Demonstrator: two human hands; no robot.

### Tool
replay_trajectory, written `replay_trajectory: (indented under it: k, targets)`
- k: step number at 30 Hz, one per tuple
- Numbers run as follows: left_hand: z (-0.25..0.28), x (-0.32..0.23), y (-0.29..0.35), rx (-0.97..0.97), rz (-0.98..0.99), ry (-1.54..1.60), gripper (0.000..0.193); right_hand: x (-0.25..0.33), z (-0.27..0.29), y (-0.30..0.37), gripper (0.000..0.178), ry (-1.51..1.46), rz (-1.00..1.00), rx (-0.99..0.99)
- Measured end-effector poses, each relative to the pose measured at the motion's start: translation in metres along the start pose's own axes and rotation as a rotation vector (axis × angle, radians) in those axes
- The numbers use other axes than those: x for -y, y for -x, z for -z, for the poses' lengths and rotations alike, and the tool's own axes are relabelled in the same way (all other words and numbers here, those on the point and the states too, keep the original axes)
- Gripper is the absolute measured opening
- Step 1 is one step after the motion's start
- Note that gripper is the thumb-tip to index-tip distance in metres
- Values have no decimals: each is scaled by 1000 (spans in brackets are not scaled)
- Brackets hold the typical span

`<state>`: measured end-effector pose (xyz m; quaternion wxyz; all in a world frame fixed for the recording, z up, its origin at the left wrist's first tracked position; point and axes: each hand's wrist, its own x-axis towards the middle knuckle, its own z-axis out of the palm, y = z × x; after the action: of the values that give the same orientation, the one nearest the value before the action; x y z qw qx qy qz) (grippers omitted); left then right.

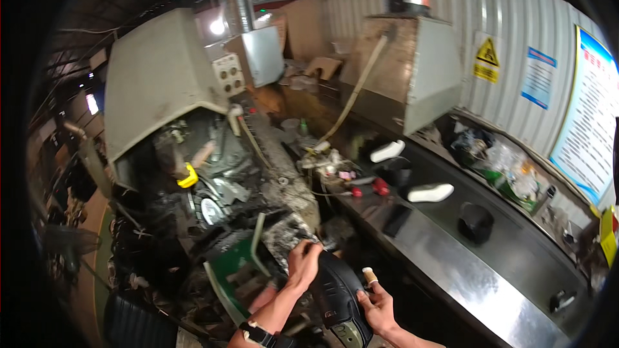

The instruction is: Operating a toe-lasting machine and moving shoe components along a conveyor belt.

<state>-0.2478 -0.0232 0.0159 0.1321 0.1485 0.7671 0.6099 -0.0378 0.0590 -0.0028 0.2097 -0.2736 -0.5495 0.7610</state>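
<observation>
The black shoe upper (338, 296) sits low in my view, in front of the grimy machine (213, 174). My left hand (303, 264) grips its top edge with curled fingers; my right hand (377, 306) clasps its side, one finger taped. Two white soles (431, 192) lie well apart on the dark conveyor (477, 270).

On the corrugated wall at right hang three signs — a yellow triangle warning sign (487, 57), a small blue-and-white notice (538, 78), and a large blue-bordered white poster (588, 119) — side by side.
</observation>
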Motion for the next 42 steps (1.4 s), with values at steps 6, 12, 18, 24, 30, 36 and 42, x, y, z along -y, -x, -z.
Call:
replay_trajectory:
  k: [6, 12, 18, 24, 30, 36, 42]
  targets:
    - [252, -45, -102, -243, 264, 520, 47, 35, -239, -99, 55, -25, -136, 282]
    - [311, -7, -91, -381, 247, 927, 49, 4, -378, -171, 52, -328, -219, 322]
    - [336, 23, -127, -479, 282, 1047, 37, -25, -447, -211, 51, -387, -277, 290]
    - [345, 51, -165, -576, 375, 1074, 30, -27, -468, -234, 66, -366, -291, 286]
    - [347, 63, -193, -627, 419, 1178, 30, -40, -483, -261, 63, -322, -286, 236]
    - [347, 80, -196, -575, 375, 1254, 32, -22, -488, -253, 58, -267, -416, 186]
    - [337, 128, -205, -658, 324, 1192, 31, -63, -481, -271, 59, -380, -417, 237]
